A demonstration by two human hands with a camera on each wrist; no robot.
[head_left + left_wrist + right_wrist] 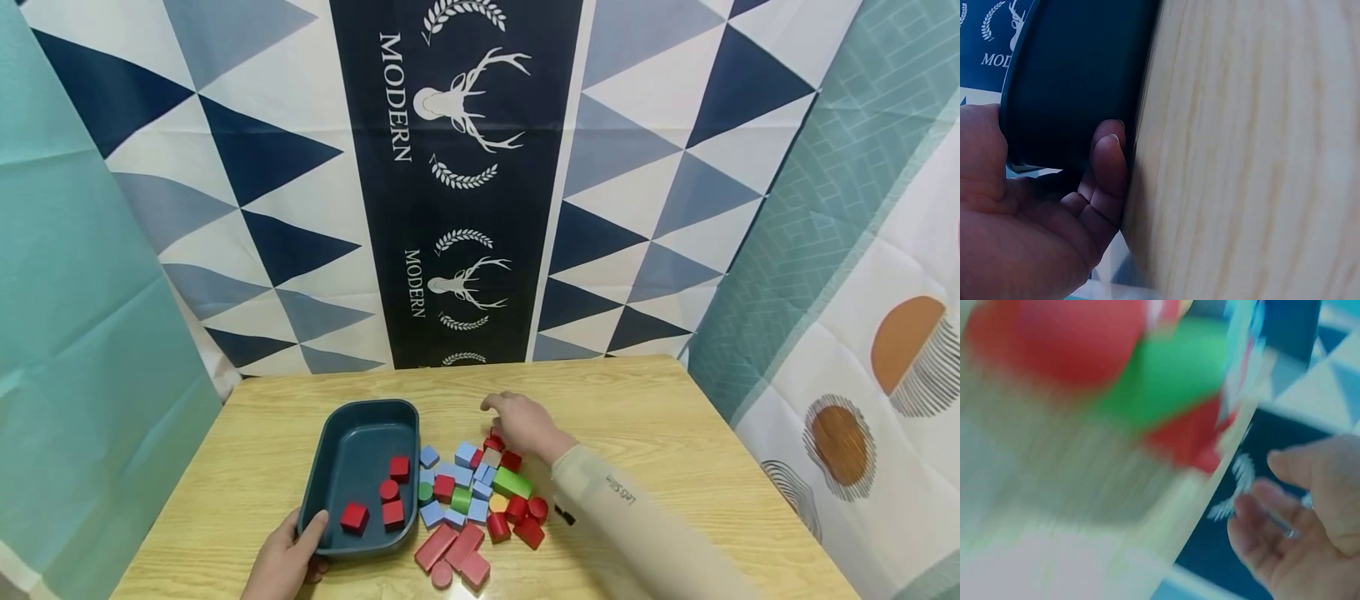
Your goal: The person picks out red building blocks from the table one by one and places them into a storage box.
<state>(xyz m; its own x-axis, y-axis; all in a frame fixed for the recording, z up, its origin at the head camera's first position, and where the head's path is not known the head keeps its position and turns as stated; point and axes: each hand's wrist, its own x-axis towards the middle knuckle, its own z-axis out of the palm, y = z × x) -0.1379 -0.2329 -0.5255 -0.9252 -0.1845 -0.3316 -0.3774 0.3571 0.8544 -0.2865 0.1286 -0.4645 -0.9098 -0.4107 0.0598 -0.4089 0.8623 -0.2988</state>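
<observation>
My left hand (pixel 281 554) grips the near left corner of a dark teal tray (pixel 363 450), thumb over the rim and fingers curled against the outside in the left wrist view. Several red blocks (pixel 354 517) lie inside it. Just above the far end of a block pile, my right hand (pixel 525 423) has loosely bent fingers, with nothing between them in the right wrist view. Closest to it are a few red blocks (pixel 492 442). The pile also has blue blocks (pixel 453 475), a green block (pixel 512 482) and a yellow block (pixel 498 503). The right wrist view is blurred.
Pinkish-red blocks (pixel 465 544) lie at the near end of the pile. A small black item (pixel 564 515) is beside the right forearm. The wooden table (pixel 637 408) ends at a patterned cloth (pixel 465 167) behind, with cloths hanging at both sides.
</observation>
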